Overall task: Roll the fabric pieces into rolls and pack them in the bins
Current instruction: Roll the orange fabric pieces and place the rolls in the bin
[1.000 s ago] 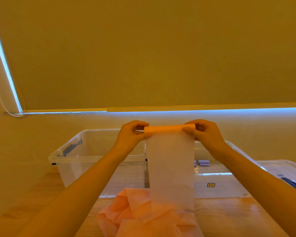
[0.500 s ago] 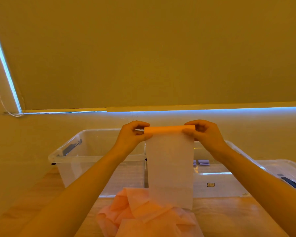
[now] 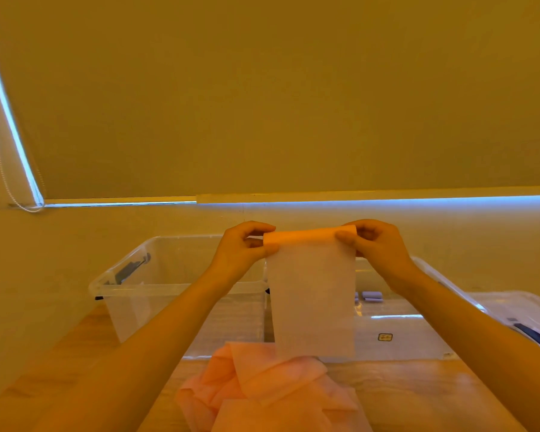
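Observation:
I hold a thin pink fabric piece (image 3: pixel 312 294) up in the air, its top edge wound into a small roll. My left hand (image 3: pixel 242 247) pinches the roll's left end and my right hand (image 3: pixel 373 244) pinches its right end. The unrolled part hangs straight down as a pale sheet, its lower edge just above a loose heap of pink fabric (image 3: pixel 262 391) on the wooden table. Behind stand two clear plastic bins: the left bin (image 3: pixel 131 285) and the right bin (image 3: pixel 424 332), which holds a few small lilac rolls (image 3: pixel 370 297).
A clear bin lid (image 3: pixel 524 316) with a dark handle lies at the far right. The wooden table (image 3: pixel 418 394) runs along a wall under a drawn roller blind (image 3: pixel 262 104), with a bead cord at the left.
The hanging sheet has grown shorter as the roll at the top took up more fabric; its lower edge rose off the heap. Both hands stayed at about the same height.

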Action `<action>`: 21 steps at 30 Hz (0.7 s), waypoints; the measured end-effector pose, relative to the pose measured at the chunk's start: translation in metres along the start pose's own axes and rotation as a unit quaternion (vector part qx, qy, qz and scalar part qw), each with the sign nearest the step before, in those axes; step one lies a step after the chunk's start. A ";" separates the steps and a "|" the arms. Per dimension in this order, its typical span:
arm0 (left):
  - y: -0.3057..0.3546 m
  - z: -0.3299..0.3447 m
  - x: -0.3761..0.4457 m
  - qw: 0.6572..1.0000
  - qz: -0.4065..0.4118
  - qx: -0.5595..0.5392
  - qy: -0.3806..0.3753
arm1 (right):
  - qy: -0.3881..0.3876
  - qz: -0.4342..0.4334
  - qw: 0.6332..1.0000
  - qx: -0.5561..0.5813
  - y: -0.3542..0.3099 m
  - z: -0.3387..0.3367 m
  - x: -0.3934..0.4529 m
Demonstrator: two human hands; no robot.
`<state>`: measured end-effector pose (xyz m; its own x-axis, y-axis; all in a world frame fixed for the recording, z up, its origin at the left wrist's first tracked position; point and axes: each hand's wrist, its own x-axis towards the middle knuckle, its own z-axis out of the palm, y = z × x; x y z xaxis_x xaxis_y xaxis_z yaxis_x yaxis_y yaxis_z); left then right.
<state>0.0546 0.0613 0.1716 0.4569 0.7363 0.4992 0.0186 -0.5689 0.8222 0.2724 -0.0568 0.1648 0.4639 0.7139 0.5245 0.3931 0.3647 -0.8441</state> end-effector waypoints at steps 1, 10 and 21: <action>0.000 0.000 0.000 1.000 0.003 0.001 -0.001 | 0.001 0.003 1.000 0.000 0.000 0.000 0.000; -0.001 0.003 0.000 0.999 -0.023 -0.018 0.026 | -0.035 0.000 0.999 -0.006 -0.002 -0.002 -0.002; 0.000 0.002 0.001 1.000 -0.017 -0.010 0.023 | -0.030 -0.004 0.999 -0.024 0.001 -0.001 -0.002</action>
<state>0.0564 0.0613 0.1713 0.4146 0.7713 0.4829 0.0153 -0.5365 0.8438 0.2726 -0.0584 0.1630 0.4123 0.7465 0.5223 0.4346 0.3427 -0.8328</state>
